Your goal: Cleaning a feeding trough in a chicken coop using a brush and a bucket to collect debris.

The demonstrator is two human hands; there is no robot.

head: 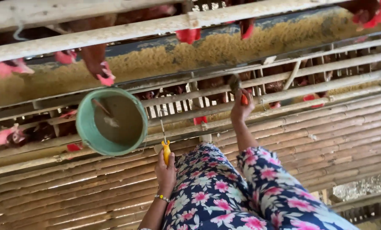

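Two hands: both the wearer's own, each closed on a tool, well apart from one another.
Left hand (166, 172): one; fingers curled shut round a yellow-handled tool (165, 142); a beaded bracelet (161, 198) sits on its wrist.
Yellow-handled tool: one; the yellow grip stands up out of the fist, and a thin metal shaft runs on above it to the bamboo rail; what its tip does cannot be told.
Right hand (241, 108): one; raised higher than the left, fingers closed round an orange-handled brush (237, 88), pressed up to the cage front.
Orange-handled brush: one; only a bit of orange grip shows between the fingers, the dark head above them is blurred.
Bucket (112, 121): one; teal plastic, just left of the left hand and level with the shaft of its tool, mouth tilted to the camera, muddy liquid inside with one stick lying in it.
Feed trough (224, 47): one long channel above both hands, filled with yellow-brown grain mash.
Hens (97, 59): brown, red-combed; at least four heads show over the trough above the hands, others behind the bars too blurred to count.
Cage bars (310, 87): many bamboo and wood slats, level with the right hand and running off to either side.
Slatted bamboo floor (348, 127): many parallel strips, below and to the right of the right hand.
Floral trousers (241, 191): two knees, dark blue with pink flowers, right of the left hand and under the right forearm.
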